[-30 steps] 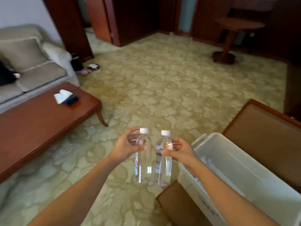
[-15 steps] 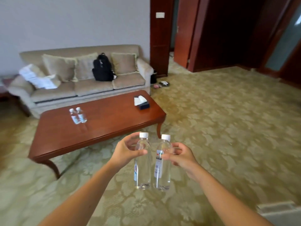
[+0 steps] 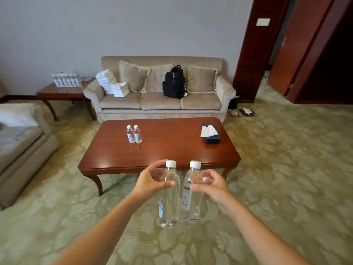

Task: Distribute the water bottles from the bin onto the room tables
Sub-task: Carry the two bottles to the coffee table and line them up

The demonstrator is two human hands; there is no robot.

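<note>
Both hands are raised in front of the person, and each grasps a water bottle near its shoulder. The left hand (image 3: 150, 180) wraps round the left-hand bottle (image 3: 169, 203), with the thumb across the front and the fingers curled behind. The right hand (image 3: 214, 186) holds the right-hand bottle (image 3: 191, 203) the same way from the other side. Both bottles are clear, white-capped and upright. They stand side by side, so close that I cannot tell whether they touch. They hang above the carpet (image 3: 286, 169), just short of the near edge of the coffee table (image 3: 172, 155), which lies at 12 o'clock from the hands.

On that table, toward 11 o'clock, a pair of bottles (image 3: 134, 134) stands upright, shoulder to shoulder. At 1 o'clock a dark tissue box (image 3: 211, 138) sits with white tissue sticking out of its top.

Beyond the table, at 12 o'clock, a beige sofa (image 3: 160, 101) stands against the wall. A black backpack (image 3: 173, 83) leans upright on its middle seat, and a leaning stack of white packets (image 3: 110, 83) rests against its left arm. At 10 o'clock a side table (image 3: 63, 91) stands just beside the sofa's left arm and carries a row of bottles (image 3: 65, 80) at its back. A second beige seat (image 3: 21, 142) fills the 9 o'clock edge. At 2 o'clock, slippers (image 3: 243, 112) lie on the carpet near the sofa's right arm.
</note>
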